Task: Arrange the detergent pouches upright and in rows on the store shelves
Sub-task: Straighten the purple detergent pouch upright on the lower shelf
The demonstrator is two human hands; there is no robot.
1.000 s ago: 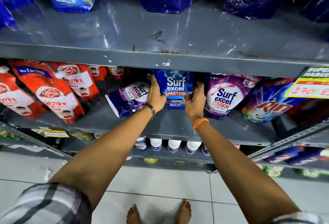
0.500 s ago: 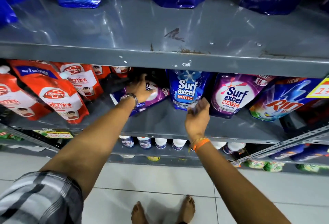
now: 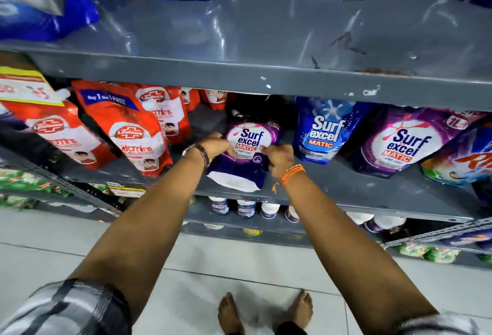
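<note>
- Gripping a purple detergent pouch [image 3: 246, 153] at centre frame, the left hand [image 3: 215, 145] and right hand [image 3: 278, 156] are each clamping fingers on one side edge.
- The pouch is leaning back on the middle shelf [image 3: 346, 188], base forward, not yet upright.
- It is looking soft, glossy and liquid-heavy, likely slippery; holding both sides near the bottom seems safest.
- A blue pouch [image 3: 323, 132] and another purple pouch [image 3: 399, 145] are standing to the right; red soap pouches [image 3: 127, 132] are filling the left.

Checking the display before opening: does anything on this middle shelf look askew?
Yes. The purple pouch held by the left hand and right hand leans back, its white base lifted toward the shelf edge; the blue pouch beside it stands straighter.
</note>
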